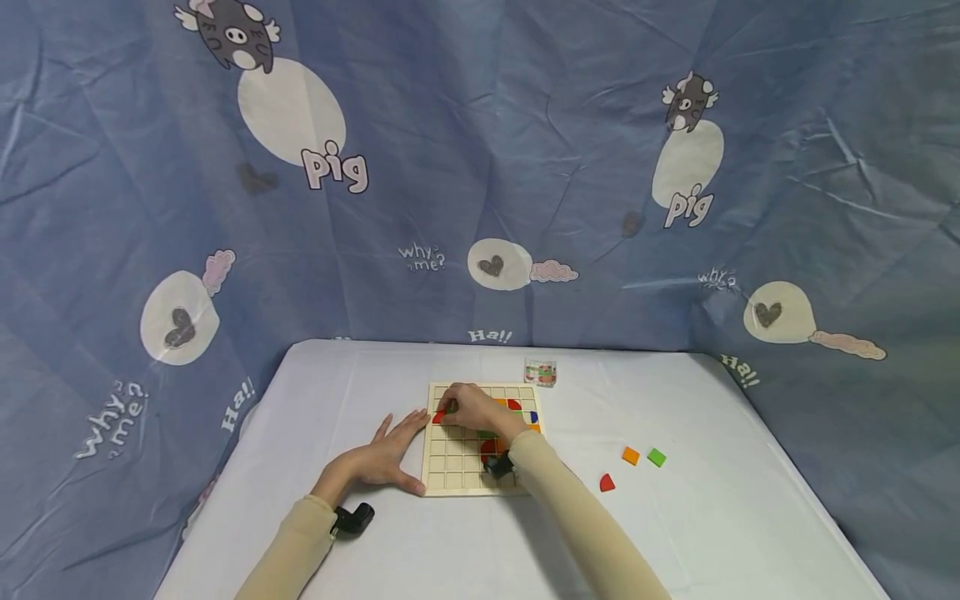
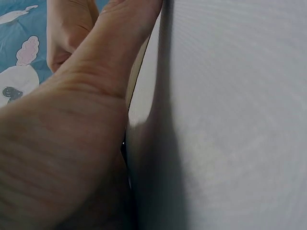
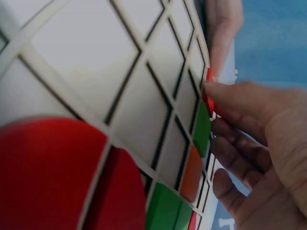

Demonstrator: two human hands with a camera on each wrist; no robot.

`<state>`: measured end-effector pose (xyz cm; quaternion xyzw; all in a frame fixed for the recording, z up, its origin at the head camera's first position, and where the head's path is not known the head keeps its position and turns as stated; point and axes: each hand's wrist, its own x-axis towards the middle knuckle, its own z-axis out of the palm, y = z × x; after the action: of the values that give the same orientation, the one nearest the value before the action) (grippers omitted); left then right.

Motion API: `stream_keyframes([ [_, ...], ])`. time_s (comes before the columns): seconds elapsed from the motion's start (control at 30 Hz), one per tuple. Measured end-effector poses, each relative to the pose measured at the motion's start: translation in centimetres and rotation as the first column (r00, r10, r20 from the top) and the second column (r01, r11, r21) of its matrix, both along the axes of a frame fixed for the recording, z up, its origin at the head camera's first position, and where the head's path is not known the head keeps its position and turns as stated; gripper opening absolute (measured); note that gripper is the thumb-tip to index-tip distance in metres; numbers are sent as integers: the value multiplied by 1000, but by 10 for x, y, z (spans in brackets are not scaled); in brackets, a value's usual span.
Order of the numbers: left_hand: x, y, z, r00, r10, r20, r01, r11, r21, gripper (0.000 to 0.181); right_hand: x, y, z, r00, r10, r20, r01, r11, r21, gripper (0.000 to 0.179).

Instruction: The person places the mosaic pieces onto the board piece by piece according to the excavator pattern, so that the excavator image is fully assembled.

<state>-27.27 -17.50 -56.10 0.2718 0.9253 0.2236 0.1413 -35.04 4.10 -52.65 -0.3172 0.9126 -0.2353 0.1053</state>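
Observation:
A pale wooden grid board [image 1: 444,463] lies on the white table. My right hand [image 1: 472,407] reaches over it to the left column, where thumb and fingertips pinch a red rounded tile [image 1: 439,417] at its cell. The right wrist view shows the thumb on this red tile [image 3: 209,76], with a green tile [image 3: 201,129] and an orange tile [image 3: 191,175] nearby. My left hand [image 1: 386,458] is spread along the board's left edge, thumb at the near corner. Red rounded tiles [image 1: 488,451] sit mid-board, partly hidden under my right wrist; a blue tile [image 1: 534,417] sits near the right edge.
To the right of the board lie a loose orange square [image 1: 630,455], a green square [image 1: 657,457] and a red quarter-circle [image 1: 607,482]. A small printed card [image 1: 541,372] lies behind the board. Blue patterned cloth [image 1: 585,308] hangs around the table's back and sides.

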Motion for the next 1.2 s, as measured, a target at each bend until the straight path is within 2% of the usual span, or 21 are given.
stream_keyframes([
  [0.53, 1, 1, 3, 1000, -2, 11, 2, 1000, 12, 128, -3, 1, 1, 1000, 29, -3, -29, 1000, -9, 14],
  [0.67, 0, 0, 1, 1000, 4, 14, -4, 1000, 5, 129, 2, 7, 7, 999, 19, -27, -20, 999, -34, 21],
  [0.73, 0, 1, 1, 1000, 6, 10, -6, 1000, 5, 130, 7, 15, 12, 999, 22, -39, -25, 997, -75, 24],
  [0.93, 1, 4, 2, 1000, 10, 6, -10, 1000, 10, 131, 29, 67, 29, 1000, 4, -10, -6, 982, -190, 27],
  [1.07, 2, 4, 3, 1000, 16, 4, -16, 1000, 18, 131, 45, 118, 29, 996, -87, 18, 88, 970, -225, 30],
  [1.2, 3, 2, 4, 1000, 15, 2, -15, 1000, 24, 131, 59, 178, 21, 976, -216, 20, 214, 945, -246, 36],
])
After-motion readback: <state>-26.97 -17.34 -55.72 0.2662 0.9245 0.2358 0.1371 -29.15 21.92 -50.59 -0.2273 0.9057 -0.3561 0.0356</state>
